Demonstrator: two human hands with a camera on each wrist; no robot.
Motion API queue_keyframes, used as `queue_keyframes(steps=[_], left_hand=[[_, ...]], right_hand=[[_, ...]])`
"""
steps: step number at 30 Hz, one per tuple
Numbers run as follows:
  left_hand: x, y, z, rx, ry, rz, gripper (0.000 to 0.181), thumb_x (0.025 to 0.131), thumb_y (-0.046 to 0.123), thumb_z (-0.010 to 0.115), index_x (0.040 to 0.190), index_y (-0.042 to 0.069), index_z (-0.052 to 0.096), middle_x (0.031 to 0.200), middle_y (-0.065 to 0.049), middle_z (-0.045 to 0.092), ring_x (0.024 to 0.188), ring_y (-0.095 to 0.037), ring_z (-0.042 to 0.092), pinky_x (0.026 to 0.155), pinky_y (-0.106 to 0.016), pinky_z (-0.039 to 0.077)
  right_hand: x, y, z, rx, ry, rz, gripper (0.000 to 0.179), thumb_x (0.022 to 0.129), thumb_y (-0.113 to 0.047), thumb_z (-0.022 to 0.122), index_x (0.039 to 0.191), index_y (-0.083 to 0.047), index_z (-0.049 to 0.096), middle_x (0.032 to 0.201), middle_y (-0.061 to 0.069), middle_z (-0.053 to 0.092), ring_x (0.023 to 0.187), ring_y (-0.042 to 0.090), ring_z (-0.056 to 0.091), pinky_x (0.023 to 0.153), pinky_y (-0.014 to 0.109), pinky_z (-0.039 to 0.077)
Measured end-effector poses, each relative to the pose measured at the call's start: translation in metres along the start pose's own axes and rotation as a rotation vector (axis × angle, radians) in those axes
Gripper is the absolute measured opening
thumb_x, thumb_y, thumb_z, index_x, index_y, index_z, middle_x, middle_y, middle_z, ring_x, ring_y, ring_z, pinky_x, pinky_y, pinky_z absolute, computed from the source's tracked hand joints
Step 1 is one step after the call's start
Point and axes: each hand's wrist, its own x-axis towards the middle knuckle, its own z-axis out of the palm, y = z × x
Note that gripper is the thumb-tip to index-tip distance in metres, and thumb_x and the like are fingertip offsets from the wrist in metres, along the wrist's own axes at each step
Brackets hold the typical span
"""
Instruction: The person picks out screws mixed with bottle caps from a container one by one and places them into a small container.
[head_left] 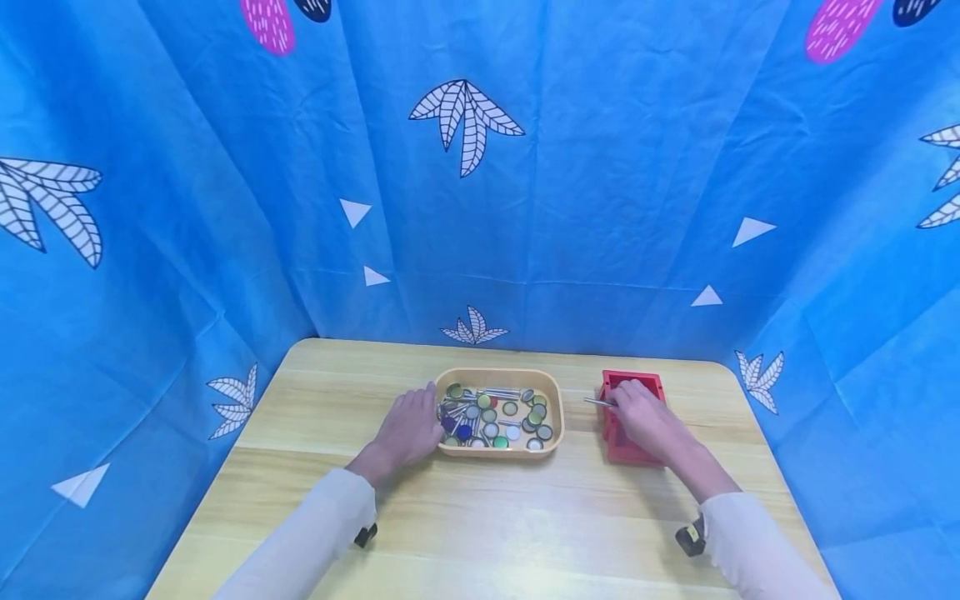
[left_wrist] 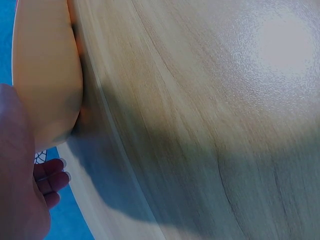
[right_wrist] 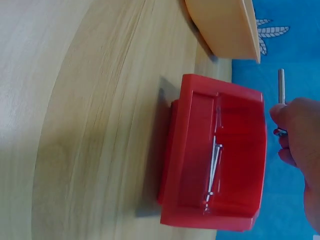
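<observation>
A shallow yellow-orange tray (head_left: 498,452) holds loose bottle caps (head_left: 491,415) and silver bolts (head_left: 501,393). At its left end my left hand (head_left: 408,427) grips the rim; in the left wrist view, several of its fingers (left_wrist: 50,182) curl loosely beyond the tray's wall. My right hand (head_left: 643,417) pinches a slim silver bolt (right_wrist: 281,87) above the red box (head_left: 633,455), with the shank sticking out to the left in the head view. Inside the box, a few thin silver bolts (right_wrist: 214,165) lie together along the bottom.
Both containers stand on a light wood-grain table (head_left: 480,517), the box to the right of the tray with a gap between. Blue patterned cloth (head_left: 540,233) hangs close behind the table's back edge and along both sides.
</observation>
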Motion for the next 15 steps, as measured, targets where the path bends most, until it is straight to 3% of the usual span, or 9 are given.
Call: queue_keyframes(steps=[8, 15], left_hand=[[0.0, -0.001, 0.001, -0.003, 0.014, -0.001, 0.078, 0.093, 0.03, 0.052, 0.156, -0.01, 0.03, 0.132, -0.025, 0.061, 0.12, -0.036, 0.057, 0.11, -0.049, 0.046], [0.0, -0.001, 0.003, -0.012, 0.023, 0.008, 0.077, 0.094, 0.03, 0.052, 0.156, -0.01, 0.03, 0.131, -0.025, 0.062, 0.12, -0.036, 0.058, 0.111, -0.05, 0.046]], right_hand=[[-0.006, 0.007, -0.001, 0.013, -0.055, 0.062, 0.023, 0.092, -0.008, 0.075, 0.113, -0.003, 0.069, 0.104, 0.007, 0.066, 0.102, 0.023, 0.06, 0.093, 0.043, 0.059], [-0.014, 0.014, -0.001, -0.062, -0.006, 0.029, 0.023, 0.087, 0.001, 0.075, 0.109, -0.001, 0.069, 0.101, 0.009, 0.066, 0.099, 0.024, 0.062, 0.092, 0.043, 0.061]])
